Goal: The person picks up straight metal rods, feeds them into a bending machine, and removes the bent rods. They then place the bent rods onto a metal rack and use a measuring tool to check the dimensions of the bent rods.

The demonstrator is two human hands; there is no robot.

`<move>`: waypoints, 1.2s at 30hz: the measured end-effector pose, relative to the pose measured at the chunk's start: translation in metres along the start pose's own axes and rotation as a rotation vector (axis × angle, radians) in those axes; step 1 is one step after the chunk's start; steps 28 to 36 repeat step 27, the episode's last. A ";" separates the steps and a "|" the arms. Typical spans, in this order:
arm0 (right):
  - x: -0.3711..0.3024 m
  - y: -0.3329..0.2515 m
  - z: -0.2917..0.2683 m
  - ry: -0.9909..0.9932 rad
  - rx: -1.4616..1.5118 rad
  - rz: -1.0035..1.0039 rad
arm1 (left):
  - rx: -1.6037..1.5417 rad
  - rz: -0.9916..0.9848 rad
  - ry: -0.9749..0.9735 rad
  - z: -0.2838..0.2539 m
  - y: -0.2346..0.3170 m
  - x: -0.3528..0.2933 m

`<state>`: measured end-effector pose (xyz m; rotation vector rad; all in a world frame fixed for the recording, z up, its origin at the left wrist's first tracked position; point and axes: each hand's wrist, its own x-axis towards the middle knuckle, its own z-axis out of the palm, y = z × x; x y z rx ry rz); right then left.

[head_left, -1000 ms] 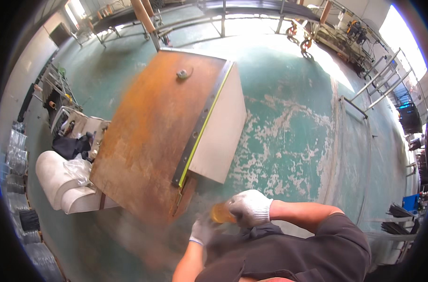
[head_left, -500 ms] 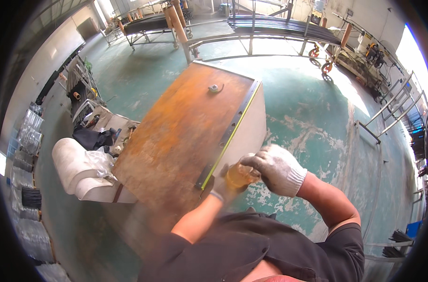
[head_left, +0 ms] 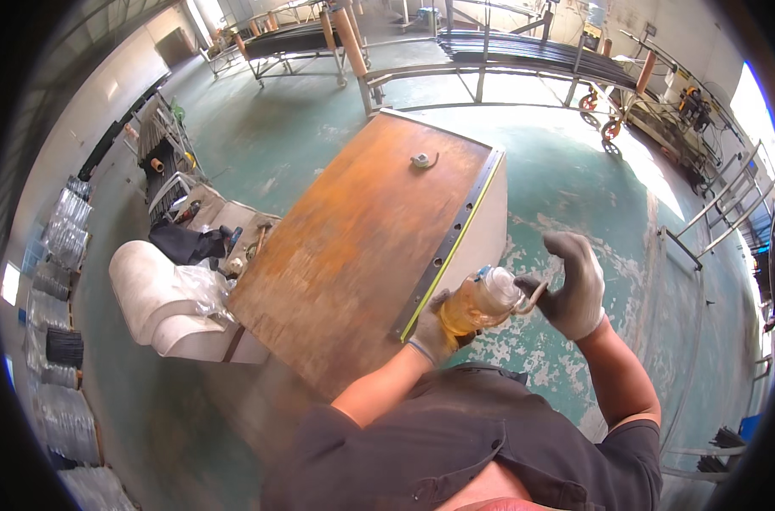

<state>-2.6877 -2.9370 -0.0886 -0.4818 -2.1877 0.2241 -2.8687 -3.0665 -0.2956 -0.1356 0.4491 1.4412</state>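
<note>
A clear bottle (head_left: 472, 304) of amber liquid leans in front of my chest, its pale translucent top tilted up to the right. My gloved left hand (head_left: 435, 330) is wrapped around its lower body. A small loop (head_left: 533, 298) juts from the bottle's top on the right side. My gloved right hand (head_left: 577, 285) is just right of the top, fingers raised and apart from the thumb. The thumb is close to the loop; whether they touch, I cannot tell. Beyond the bottle stands a table with a worn brown top (head_left: 336, 230).
A metal strip (head_left: 443, 255) with a yellow-green edge runs along the table's right side. A small metal tool (head_left: 421, 160) lies near the far end. White rolls (head_left: 149, 285) and a dark cloth (head_left: 183, 244) are at the left. Racks of dark rods (head_left: 532, 53) stand behind.
My right hand has come off the bottle's top and opened, moving right. The bottle's top now shows, with the loop sticking out. The view has shifted slightly.
</note>
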 end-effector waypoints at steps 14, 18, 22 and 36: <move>-0.033 0.019 -0.006 -0.546 0.890 0.852 | 0.025 0.209 0.059 0.000 -0.001 -0.024; -0.030 0.003 -0.019 -0.512 1.299 1.112 | -0.018 0.199 0.022 -0.035 0.002 -0.015; -0.029 0.018 -0.001 -0.460 0.946 0.896 | -0.005 0.192 0.038 -0.010 -0.002 -0.025; 0.020 0.042 0.010 -0.637 0.321 0.063 | 0.226 0.248 0.035 -0.003 -0.006 -0.028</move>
